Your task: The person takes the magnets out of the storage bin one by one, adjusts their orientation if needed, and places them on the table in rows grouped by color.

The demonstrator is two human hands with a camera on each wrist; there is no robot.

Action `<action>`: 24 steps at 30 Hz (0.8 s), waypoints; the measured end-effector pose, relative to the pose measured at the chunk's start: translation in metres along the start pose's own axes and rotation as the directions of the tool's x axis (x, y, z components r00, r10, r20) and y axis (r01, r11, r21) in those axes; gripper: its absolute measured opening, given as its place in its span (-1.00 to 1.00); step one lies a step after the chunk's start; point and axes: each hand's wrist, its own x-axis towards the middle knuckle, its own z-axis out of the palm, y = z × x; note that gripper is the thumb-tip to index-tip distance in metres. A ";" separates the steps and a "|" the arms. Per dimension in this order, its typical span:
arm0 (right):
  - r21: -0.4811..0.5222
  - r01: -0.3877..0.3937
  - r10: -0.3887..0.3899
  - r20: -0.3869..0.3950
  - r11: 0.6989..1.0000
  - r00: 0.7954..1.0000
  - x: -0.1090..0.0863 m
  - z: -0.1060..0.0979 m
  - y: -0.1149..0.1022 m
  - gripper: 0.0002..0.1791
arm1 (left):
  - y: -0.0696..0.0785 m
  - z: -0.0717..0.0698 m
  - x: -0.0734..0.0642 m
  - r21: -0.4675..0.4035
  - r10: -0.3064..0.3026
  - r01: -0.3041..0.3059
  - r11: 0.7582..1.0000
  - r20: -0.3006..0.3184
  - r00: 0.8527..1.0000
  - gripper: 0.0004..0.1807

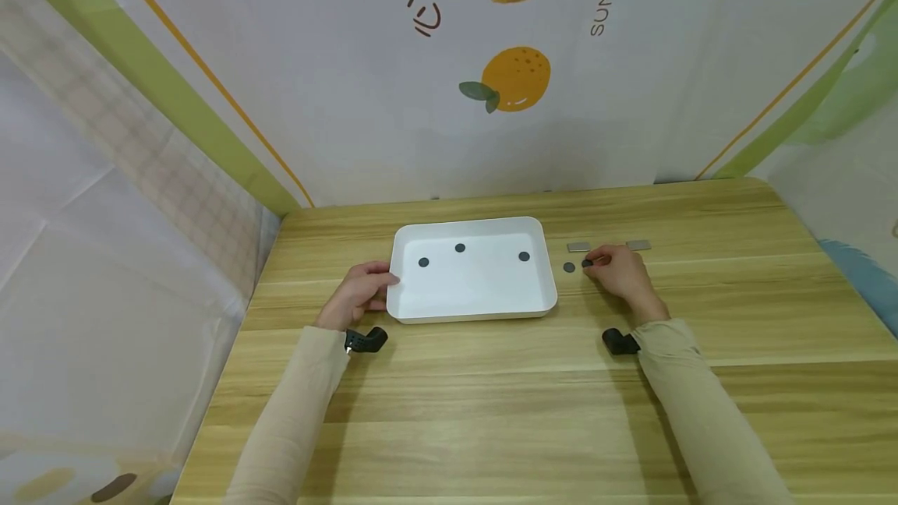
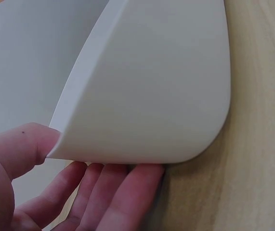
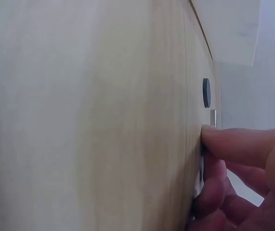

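Note:
A shallow white tray sits on the table with three dark round discs inside, one of them towards its right end. At the tray's left end, my left hand grips the wall, thumb over the rim and fingers against the outside, as the left wrist view shows. To the right of the tray, my right hand pinches a small dark disc at the tabletop. Another dark disc lies just left of those fingertips. In the right wrist view the fingers hide the pinched disc.
Two flat grey rectangular pieces lie behind the right hand, one piece to its left and the other to its right. The wooden table ends at a hanging printed cloth at the back.

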 end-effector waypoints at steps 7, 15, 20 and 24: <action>0.024 -0.043 0.043 0.001 0.999 0.999 0.001 0.000 -0.001 -0.67 | -0.002 -0.001 0.000 -0.006 0.003 -0.003 1.000 0.011 1.000 -0.42; 0.057 -0.084 0.083 0.009 0.995 0.996 0.000 -0.002 -0.002 -0.65 | 0.000 -0.001 -0.002 -0.009 0.002 -0.002 1.000 0.016 1.000 -0.41; 0.066 -0.100 0.100 0.013 0.993 0.995 -0.001 -0.002 -0.002 -0.65 | 0.001 -0.001 -0.003 -0.007 0.003 -0.003 1.000 0.019 1.000 -0.41; 0.069 -0.103 0.102 0.015 0.992 0.995 -0.001 -0.003 -0.002 -0.65 | 0.001 -0.001 -0.003 -0.009 0.006 -0.006 1.000 0.016 1.000 -0.41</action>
